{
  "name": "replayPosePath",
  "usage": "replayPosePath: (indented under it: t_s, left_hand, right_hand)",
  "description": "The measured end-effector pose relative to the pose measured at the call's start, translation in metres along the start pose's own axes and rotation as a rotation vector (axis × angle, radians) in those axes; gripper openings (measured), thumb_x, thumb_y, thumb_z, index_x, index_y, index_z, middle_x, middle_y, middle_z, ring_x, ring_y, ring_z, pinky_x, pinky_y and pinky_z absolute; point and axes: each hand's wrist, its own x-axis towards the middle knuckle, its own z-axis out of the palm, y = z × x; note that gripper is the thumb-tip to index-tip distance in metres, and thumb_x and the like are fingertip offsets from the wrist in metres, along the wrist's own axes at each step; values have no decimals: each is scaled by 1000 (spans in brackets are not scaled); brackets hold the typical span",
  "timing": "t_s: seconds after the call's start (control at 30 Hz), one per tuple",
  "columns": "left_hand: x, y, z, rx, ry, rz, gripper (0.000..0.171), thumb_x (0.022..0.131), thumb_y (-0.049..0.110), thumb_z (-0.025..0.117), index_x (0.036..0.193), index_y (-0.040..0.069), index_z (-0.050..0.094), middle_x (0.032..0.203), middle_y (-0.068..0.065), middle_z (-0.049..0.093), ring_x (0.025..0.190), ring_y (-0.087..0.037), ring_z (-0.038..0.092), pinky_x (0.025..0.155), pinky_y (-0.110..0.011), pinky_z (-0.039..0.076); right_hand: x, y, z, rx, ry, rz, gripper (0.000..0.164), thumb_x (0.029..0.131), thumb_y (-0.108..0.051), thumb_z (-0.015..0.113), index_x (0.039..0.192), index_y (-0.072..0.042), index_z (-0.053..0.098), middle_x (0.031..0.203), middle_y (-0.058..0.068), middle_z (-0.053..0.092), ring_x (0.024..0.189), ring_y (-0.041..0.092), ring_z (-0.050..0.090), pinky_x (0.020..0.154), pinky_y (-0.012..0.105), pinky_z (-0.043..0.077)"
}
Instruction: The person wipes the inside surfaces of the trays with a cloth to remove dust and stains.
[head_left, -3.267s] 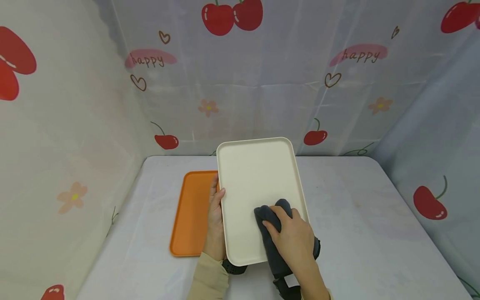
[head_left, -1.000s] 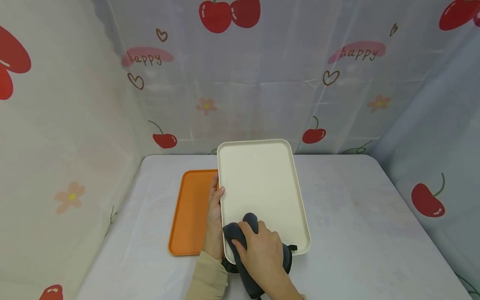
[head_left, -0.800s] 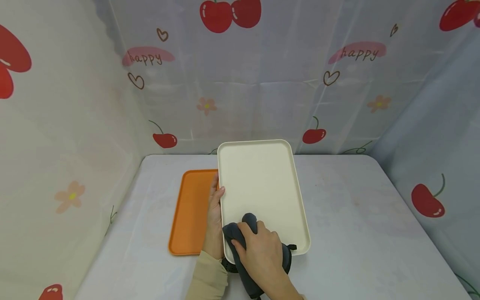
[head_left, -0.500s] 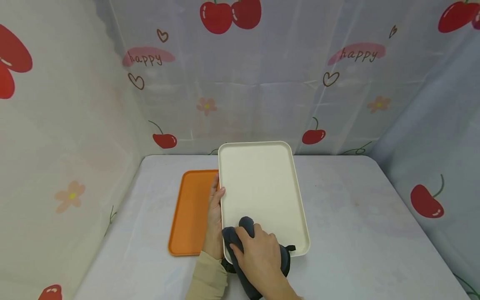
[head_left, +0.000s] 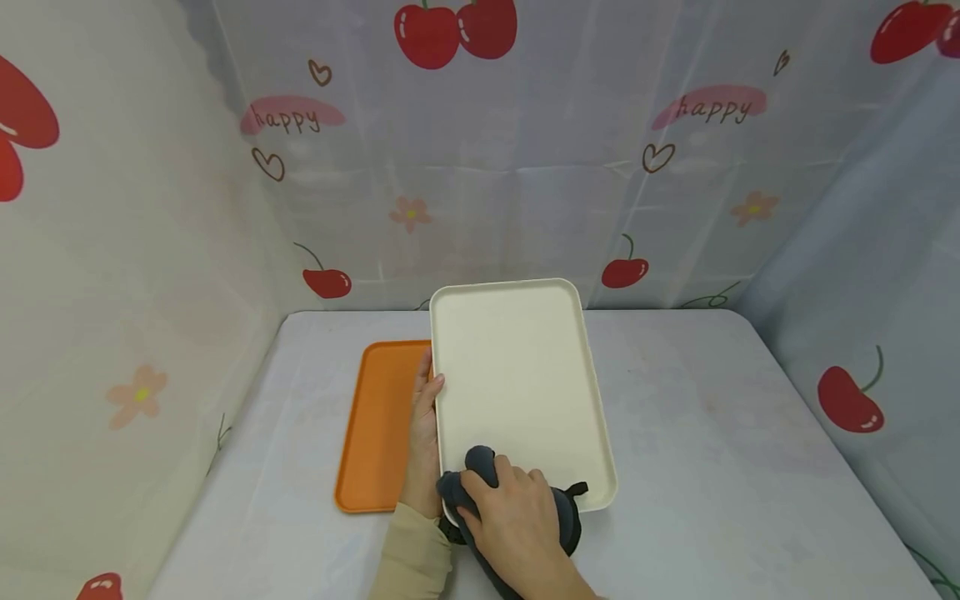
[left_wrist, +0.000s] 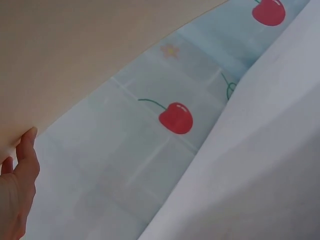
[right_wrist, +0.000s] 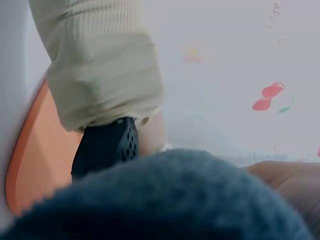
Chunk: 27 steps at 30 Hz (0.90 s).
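Cream tray (head_left: 516, 379) held tilted above white table (head_left: 697, 442), dk grey cloth (head_left: 480, 463) on its near end.
L hand (head_left: 424, 437) grips tray's L edge, thumb in front; R hand (head_left: 517, 521) clutches bunched cloth against near L corner. Orange tray (head_left: 378, 433) flat on table to L, partly hidden behind cream one in head cam.

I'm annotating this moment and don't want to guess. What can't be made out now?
- Head view: the orange tray's right side, behind the cream tray and left hand.
- Head view: much of the cream tray's near edge, covered by the dark cloth and right hand.
- Left wrist view: part of the left hand, cut off by the picture's left edge.
- Right wrist view: the cloth's surface detail, blurred.
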Motion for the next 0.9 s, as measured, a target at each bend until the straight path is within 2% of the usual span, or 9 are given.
replayPosePath:
  t_s: [0.23, 0.4, 0.73, 0.9]
  left_hand:
    - [-1, -1, 2, -47, -34, 11, 59, 102, -7, 14, 129, 19, 59, 120, -3, 67, 107, -17, 67, 91, -29, 55]
    - [0, -2, 2, -66, -19, 14, 59, 102, -7, 14, 127, 18, 61, 120, -2, 67, 107, -17, 67, 91, -28, 55]
    - [0, -2, 2, -104, -21, 17, 56, 102, -6, 18, 127, 18, 62, 121, -3, 67, 107, -18, 68, 91, -29, 56]
    - [-1, -2, 1, -114, -30, 18, 59, 102, -6, 16, 126, 17, 64, 119, -3, 68, 104, -18, 69, 89, -28, 56]
  right_hand:
    - [-3, 12, -3, 54, -41, 62, 36, 67, -40, 87, 99, -32, 72, 78, -1, 58, 57, 12, 54, 50, 20, 23]
    - [-6, 20, -6, 47, -39, 111, 39, 65, -40, 88, 100, -34, 72, 77, -2, 59, 60, 13, 55, 50, 21, 27]
    - [-15, 48, -13, 32, -55, 227, 39, 65, -36, 88, 101, -34, 73, 81, 1, 63, 53, 13, 45, 49, 23, 29]
    - [-21, 64, -17, 24, -58, 284, 40, 64, -33, 89, 101, -31, 73, 81, 3, 62, 52, 15, 45, 49, 26, 32]
